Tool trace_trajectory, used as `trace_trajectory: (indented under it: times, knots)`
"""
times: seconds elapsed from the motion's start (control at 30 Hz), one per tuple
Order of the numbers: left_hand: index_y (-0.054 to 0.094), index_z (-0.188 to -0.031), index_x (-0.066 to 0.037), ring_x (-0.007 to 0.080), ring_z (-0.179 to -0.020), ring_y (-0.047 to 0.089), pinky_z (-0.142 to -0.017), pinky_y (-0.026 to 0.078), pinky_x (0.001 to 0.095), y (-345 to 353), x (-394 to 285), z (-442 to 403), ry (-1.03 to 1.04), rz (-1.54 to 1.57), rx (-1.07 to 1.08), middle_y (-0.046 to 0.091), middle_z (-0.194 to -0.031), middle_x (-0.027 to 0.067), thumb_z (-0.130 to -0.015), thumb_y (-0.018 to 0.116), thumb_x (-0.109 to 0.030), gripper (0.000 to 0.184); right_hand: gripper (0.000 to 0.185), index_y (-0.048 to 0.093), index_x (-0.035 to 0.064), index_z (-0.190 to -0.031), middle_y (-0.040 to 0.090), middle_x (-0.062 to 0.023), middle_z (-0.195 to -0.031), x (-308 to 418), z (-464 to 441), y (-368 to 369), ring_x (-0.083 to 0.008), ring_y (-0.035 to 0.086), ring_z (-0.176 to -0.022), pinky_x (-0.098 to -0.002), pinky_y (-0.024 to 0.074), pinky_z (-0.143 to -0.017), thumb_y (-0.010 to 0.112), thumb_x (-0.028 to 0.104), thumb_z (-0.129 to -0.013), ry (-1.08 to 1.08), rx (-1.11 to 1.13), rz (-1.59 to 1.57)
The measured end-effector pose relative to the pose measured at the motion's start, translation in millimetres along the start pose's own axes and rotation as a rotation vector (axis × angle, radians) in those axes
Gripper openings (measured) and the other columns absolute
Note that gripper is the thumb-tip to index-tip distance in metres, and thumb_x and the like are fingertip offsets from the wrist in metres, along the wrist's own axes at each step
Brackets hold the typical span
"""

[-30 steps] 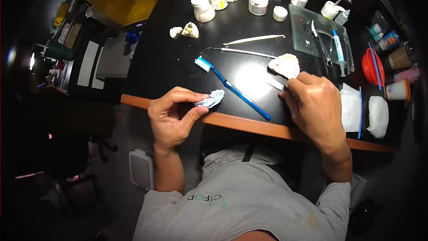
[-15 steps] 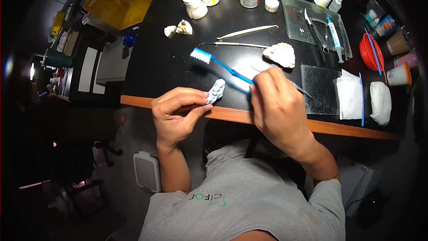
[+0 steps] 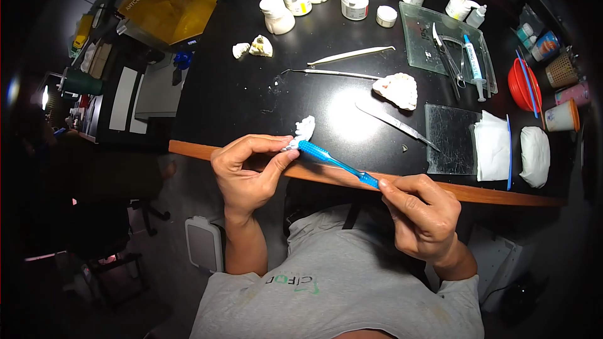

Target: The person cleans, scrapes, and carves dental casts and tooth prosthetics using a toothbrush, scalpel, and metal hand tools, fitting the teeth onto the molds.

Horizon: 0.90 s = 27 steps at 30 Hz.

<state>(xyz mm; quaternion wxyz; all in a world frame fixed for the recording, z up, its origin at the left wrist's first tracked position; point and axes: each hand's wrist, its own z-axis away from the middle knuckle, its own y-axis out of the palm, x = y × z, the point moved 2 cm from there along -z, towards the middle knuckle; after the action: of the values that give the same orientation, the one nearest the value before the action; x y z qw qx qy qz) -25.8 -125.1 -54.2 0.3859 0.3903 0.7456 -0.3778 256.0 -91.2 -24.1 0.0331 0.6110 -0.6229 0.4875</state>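
Observation:
Between the thumb and fingers of my left hand (image 3: 248,166) is a small pale dental model (image 3: 305,128), held just over the table's wooden front edge. My right hand (image 3: 424,213) pinches the end of a blue toothbrush (image 3: 342,164). The brush head lies against the model's lower side, bristles turned toward it and mostly hidden. Beyond the hands, a larger plaster dental model (image 3: 396,90) rests on the black table, with a scalpel (image 3: 397,125) just in front of it.
A metal probe (image 3: 333,73) and a pale carving tool (image 3: 352,56) lie farther back. White jars (image 3: 355,3) line the rear. Right are a glass slab (image 3: 427,37), a syringe (image 3: 474,66), folded white tissue (image 3: 493,147) and a red bowl (image 3: 522,85). Plaster pieces (image 3: 260,46) sit back left.
My right hand has moved down and right, turning the toothbrush so its head has come from above the table onto the model. My left hand keeps its hold in nearly the same place.

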Motion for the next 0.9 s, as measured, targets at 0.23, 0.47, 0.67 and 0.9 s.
trace_trajectory:
  times: [0.23,0.47,0.67,0.9]
  knots:
    - [0.08,-0.086,0.0,0.0192,-0.08,0.079,-0.073,0.062,0.0276,-2.5,-4.6,-1.8,0.082,-0.117,0.047,0.08,-0.087,0.0143,-0.075,0.09,0.007,0.016,0.05,0.076,-0.0031,-0.118,0.069,-0.013,-0.092,-6.1,-15.3,32.0,-0.0222,0.068,-0.066,-0.0329,0.0543,-0.056,0.072,-0.01,-0.068,-0.057,-0.033,0.038]
    - [0.079,-0.086,0.001,0.0201,-0.082,0.079,-0.075,0.062,0.0288,-0.9,-6.9,-3.2,0.087,-0.152,0.023,0.08,-0.088,0.014,-0.076,0.088,0.008,0.015,0.047,0.077,-0.002,-0.115,0.069,-0.0126,-0.091,-3.8,-11.6,12.6,-0.0222,0.069,-0.066,-0.0336,0.055,-0.056,0.074,-0.009,-0.069,0.019,0.002,0.017]
    - [0.075,-0.093,0.004,0.0202,-0.09,0.075,-0.083,0.059,0.0297,5.6,3.6,1.3,0.017,-0.068,-0.106,0.078,-0.097,0.0165,-0.081,0.084,0.013,0.017,0.034,0.079,-0.0015,-0.101,0.074,-0.0086,-0.086,4.1,-0.9,-6.5,-0.0198,0.07,-0.065,-0.0306,0.0542,-0.055,0.074,-0.008,-0.067,0.059,-0.077,0.105]
    - [0.07,-0.097,0.003,0.0216,-0.098,0.073,-0.092,0.057,0.0321,5.7,9.7,6.4,0.048,-0.087,-0.208,0.074,-0.102,0.0164,-0.086,0.081,0.011,0.018,0.032,0.078,-0.0002,-0.109,0.065,-0.009,-0.096,-3.9,-10.3,22.2,-0.0249,0.061,-0.084,-0.0393,0.0481,-0.071,0.076,0.001,-0.077,0.04,-0.077,0.264]
